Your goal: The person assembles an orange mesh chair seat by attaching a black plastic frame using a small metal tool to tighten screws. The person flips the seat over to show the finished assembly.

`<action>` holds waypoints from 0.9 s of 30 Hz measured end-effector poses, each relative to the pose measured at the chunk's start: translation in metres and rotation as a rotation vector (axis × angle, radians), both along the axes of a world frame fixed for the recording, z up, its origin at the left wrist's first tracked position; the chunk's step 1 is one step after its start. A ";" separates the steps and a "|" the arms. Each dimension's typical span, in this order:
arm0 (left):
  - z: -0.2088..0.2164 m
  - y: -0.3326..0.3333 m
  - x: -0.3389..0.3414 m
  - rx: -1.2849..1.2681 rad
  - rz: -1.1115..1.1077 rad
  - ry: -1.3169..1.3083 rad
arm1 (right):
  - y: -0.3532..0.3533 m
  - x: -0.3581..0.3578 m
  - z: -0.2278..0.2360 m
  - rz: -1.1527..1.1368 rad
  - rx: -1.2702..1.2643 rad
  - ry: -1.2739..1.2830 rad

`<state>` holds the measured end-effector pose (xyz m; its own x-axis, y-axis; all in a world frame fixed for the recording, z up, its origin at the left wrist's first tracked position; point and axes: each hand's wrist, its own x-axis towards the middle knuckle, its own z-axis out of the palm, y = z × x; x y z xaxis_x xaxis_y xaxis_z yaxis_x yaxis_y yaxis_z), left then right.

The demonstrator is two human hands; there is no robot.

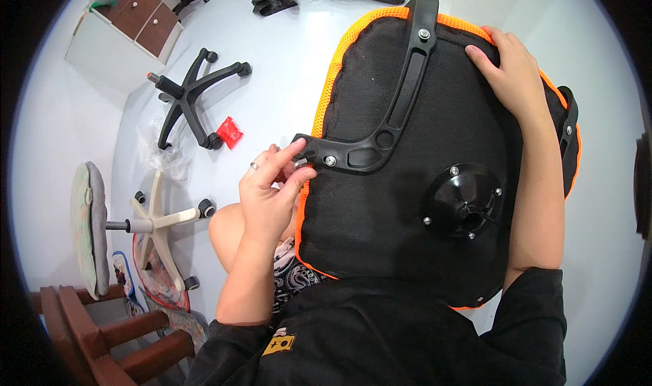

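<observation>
An upturned chair seat (380, 230), black underneath with orange mesh edging, leans over my lap. A curved black armrest (397, 107) crosses its left part, with a silver bolt (330, 161) near the lower end. There my left hand (268, 199) is closed, pinching a small silver metal piece (301, 162) whose exact kind is unclear. My right hand (513, 70) grips the seat's far right edge, thumb on the underside and fingers over the rim. A round black mounting plate (454, 199) with several screws sits low on the seat. A second armrest (569, 124) shows at the right edge.
On the floor to the left lie a black wheeled chair base (187, 97), a red packet (230, 133) and clear plastic (163, 152). Nearer are a tipped stool with a white base (159, 216) and brown wooden furniture (102, 338). A drawer cabinet (125, 36) stands far left.
</observation>
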<state>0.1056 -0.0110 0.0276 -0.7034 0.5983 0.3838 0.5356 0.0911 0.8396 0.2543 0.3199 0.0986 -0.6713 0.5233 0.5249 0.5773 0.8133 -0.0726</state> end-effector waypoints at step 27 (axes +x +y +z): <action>0.014 0.022 0.025 -0.296 0.120 0.361 | 0.000 -0.001 0.001 0.008 0.060 -0.011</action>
